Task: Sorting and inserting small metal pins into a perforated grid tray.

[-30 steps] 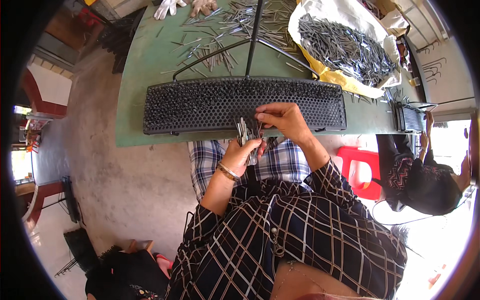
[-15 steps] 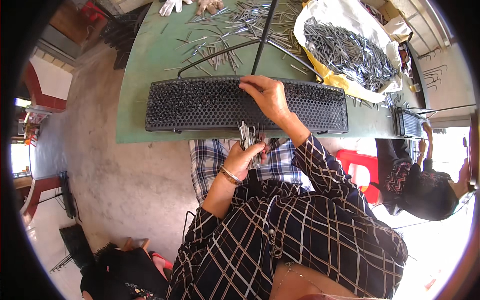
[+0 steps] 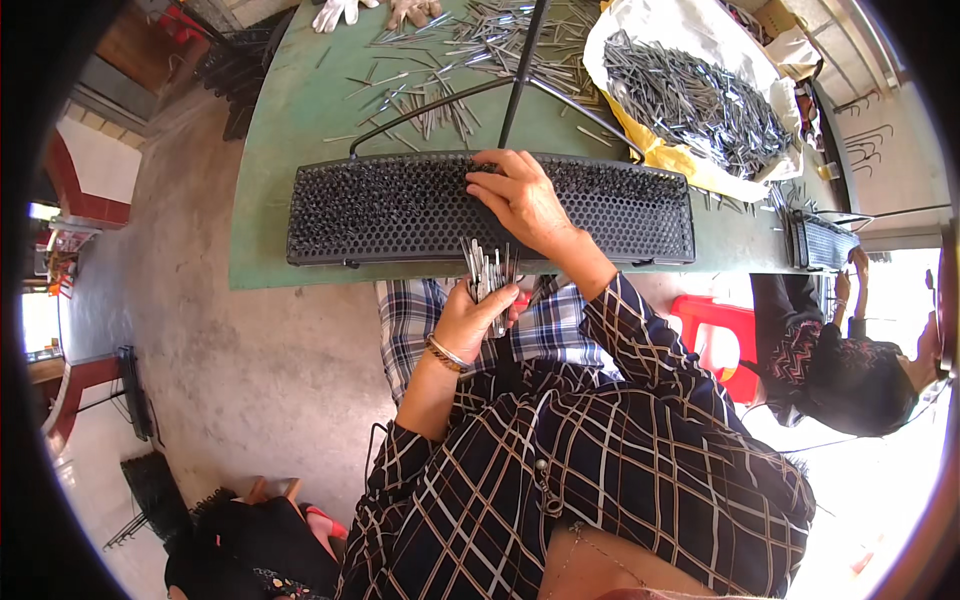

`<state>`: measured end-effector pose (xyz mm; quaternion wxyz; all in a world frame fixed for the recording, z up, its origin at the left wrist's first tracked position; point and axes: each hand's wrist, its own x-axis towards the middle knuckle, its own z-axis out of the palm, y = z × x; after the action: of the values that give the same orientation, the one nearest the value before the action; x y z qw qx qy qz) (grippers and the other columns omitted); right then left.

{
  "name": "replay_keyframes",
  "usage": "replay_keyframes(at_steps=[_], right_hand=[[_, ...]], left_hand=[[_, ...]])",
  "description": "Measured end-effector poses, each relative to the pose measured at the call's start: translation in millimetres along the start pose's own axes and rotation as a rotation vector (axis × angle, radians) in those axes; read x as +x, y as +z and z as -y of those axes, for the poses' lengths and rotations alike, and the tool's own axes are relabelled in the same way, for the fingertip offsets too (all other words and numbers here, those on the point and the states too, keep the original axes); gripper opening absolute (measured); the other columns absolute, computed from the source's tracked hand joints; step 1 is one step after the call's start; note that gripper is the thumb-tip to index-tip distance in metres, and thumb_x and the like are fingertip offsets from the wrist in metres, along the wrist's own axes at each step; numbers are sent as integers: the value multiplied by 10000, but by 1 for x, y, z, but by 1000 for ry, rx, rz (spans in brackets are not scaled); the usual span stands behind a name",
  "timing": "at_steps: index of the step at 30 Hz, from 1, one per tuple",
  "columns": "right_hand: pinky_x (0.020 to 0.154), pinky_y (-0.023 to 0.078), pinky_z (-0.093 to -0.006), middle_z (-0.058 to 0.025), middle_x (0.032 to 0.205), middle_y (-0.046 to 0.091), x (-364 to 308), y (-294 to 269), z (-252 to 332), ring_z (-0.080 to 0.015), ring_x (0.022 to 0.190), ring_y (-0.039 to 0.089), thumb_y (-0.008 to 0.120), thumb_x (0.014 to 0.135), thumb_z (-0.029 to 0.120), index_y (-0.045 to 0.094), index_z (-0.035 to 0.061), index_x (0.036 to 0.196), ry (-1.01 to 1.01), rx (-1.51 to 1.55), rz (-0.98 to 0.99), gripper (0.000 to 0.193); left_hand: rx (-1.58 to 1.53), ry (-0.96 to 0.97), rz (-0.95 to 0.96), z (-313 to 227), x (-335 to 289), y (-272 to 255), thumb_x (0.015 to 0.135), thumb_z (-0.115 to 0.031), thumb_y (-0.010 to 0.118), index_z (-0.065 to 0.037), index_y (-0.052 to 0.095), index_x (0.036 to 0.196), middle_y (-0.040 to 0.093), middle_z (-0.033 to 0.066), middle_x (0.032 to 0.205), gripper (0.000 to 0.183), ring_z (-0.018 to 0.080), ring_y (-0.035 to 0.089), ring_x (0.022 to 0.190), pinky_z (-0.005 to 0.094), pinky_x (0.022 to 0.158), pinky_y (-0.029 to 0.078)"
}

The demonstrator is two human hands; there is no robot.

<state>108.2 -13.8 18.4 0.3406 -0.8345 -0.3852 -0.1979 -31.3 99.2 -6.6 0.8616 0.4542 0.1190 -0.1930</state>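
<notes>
A long black panel full of round holes (image 3: pixel 620 225) lies along the front edge of the green table (image 3: pixel 265 170). Dark pieces stick up from many of its holes, thickest at the left and along the back. My left hand (image 3: pixel 478 312), below the panel's front edge, is closed round a bundle of thin metal strips (image 3: pixel 484 268) pointing upward. Over the panel's middle, toward the back, my right hand (image 3: pixel 525 205) has its fingertips bent together at the holes. Whatever those fingertips hold, if anything, is too small to make out.
A black rod frame (image 3: pixel 520 80) rises behind the panel. Loose strips (image 3: pixel 440 110) lie farther back, beside a white and yellow sack (image 3: pixel 650 150) heaped with more. Gloves (image 3: pixel 412 12) lie at the far edge. A red stool (image 3: pixel 715 320) and a co-worker (image 3: pixel 855 380) are at right.
My right hand has shifted slightly left over the panel, its fingers still bent together. The left hand, with its bundle of strips, has also moved a little left.
</notes>
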Motion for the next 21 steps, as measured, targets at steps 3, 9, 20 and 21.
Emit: replay_keyframes(at_steps=[3,9,20,21], right_hand=[[703,472,-331,-97,927,613,0,-19,10,-237,792,578,667,801,167,669,20,904,136,207,86,180],[642,472,-265,-85,784,672,-6,-41,19,-106,710,588,673,826,186,674,-12,942,592,690,472,230],[605,446,-224,-73,773,663,-3,-27,-11,-78,664,554,632,853,155,655,-17,958,475,315,-56,203],[605,446,-224,-73,773,663,-5,-23,-14,-78,664,554,632,853,155,655,-17,958,474,316,-57,203]], left_hand=[[50,36,43,-7,-1,3,839,-123,639,18,589,983,648,73,804,208,102,582,639,234,579,488],[106,49,149,-7,3,1,835,-136,655,-1,589,1001,644,59,798,224,93,581,643,237,568,486],[-105,-54,52,-7,1,-1,839,-116,635,-17,575,1057,640,72,861,247,127,597,672,261,564,496],[-108,-54,17,-8,0,1,839,-118,634,-24,561,1094,631,61,859,282,132,601,692,260,555,492]])
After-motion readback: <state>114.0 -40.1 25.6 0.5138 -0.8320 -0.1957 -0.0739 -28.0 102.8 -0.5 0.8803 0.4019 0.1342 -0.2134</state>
